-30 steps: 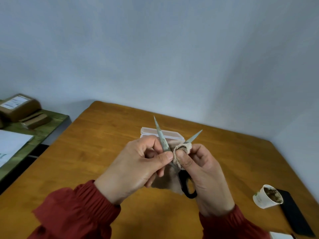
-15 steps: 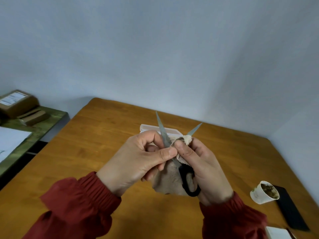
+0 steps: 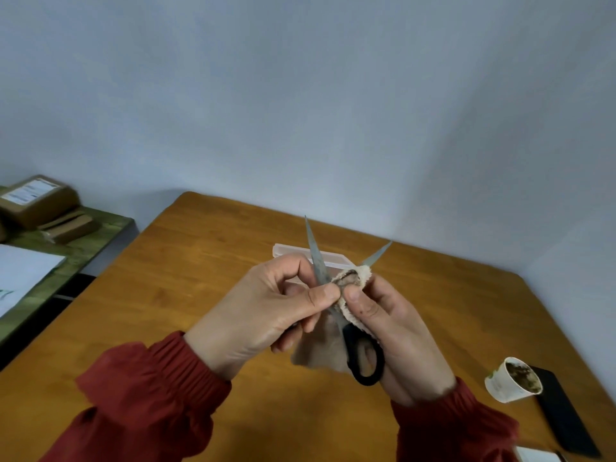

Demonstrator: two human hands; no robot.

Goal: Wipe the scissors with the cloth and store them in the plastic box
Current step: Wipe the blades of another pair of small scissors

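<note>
The person holds the scissors [image 3: 328, 295] above the middle of the wooden table [image 3: 200, 261], blades spread apart and pointing up and away. The left hand [image 3: 263, 311] pinches one blade between thumb and fingers. The right hand [image 3: 396, 331] is closed on the cloth [image 3: 350, 285], pressing it around the base of the other blade near the pivot; the rest of the cloth hangs beneath, behind the black handle loop. Both wrists show red gathered sleeves [image 3: 150, 395].

The plastic box [image 3: 300, 253] lies on the table beyond the hands, toward the far edge, partly hidden by them. Near the right edge a paper cup [image 3: 513, 383] lies tipped against a flat black object [image 3: 566, 418].

A plain pale wall [image 3: 300, 95] backs the table. To the left stands a lower green surface [image 3: 83, 248] carrying brown cardboard boxes [image 3: 36, 198] and a white sheet [image 3: 23, 271].
</note>
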